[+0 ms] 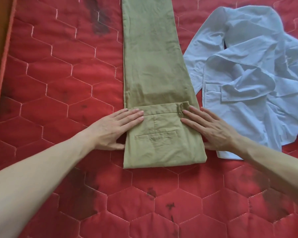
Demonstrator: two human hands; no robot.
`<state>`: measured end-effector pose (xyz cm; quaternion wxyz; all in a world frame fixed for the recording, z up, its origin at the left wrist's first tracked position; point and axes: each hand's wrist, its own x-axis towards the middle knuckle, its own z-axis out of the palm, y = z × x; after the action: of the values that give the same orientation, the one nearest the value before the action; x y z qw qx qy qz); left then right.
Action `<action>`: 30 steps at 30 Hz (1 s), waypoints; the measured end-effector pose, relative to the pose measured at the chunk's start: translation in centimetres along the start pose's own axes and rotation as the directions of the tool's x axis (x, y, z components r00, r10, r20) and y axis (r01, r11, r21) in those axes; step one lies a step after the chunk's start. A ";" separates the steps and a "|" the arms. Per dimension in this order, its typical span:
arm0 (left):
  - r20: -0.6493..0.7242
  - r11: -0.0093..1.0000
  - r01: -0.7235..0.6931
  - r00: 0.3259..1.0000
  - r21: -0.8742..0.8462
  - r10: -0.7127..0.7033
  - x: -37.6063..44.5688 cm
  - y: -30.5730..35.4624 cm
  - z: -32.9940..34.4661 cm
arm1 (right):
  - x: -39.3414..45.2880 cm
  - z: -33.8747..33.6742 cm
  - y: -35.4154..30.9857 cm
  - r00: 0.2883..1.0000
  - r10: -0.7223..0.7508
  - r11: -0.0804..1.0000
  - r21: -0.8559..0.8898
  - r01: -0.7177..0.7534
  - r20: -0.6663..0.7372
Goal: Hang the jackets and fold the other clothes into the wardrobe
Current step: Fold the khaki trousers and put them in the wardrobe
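Khaki cotton trousers (155, 66), soft and limp, lie part-folded on red quilted mattress (58, 83); left hand (113, 127) and right hand (208, 129), fingers straight, press the fold's side edges, likeliest hold.

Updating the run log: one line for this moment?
khaki trousers: waist folded | left hand, right hand: flat on fold | shirt: unfolded

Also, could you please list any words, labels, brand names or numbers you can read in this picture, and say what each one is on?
There is no readable text in this view.
Khaki trousers: no label, tag or print shows, only seams and a welt pocket.
Light blue shirt: no label or print visible.
Red quilted mattress: stitching and dark stains only, no writing.
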<state>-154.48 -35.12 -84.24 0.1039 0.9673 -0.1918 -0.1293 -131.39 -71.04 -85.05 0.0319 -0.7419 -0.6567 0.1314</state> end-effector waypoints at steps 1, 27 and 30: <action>0.013 1.000 0.000 1.000 0.009 0.000 0.0 0.0 -0.1 | -0.1 -0.1 -0.2 1.000 0.005 1.000 0.015 -0.005 -0.011; 0.441 -0.283 0.436 0.321 -0.855 -0.838 -1.7 14.8 -0.5 | -0.9 -1.2 -12.9 0.620 0.784 0.340 0.814 -0.470 0.031; 0.446 -0.310 0.460 0.223 -0.832 -0.867 -0.4 14.4 0.4 | 1.5 -0.1 -12.2 0.561 0.827 0.355 0.807 -0.473 -0.036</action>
<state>-159.89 -48.10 -80.94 0.5471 0.6203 0.5589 -0.0599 -143.01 -67.87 -82.51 0.4107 -0.8740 -0.1565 0.2071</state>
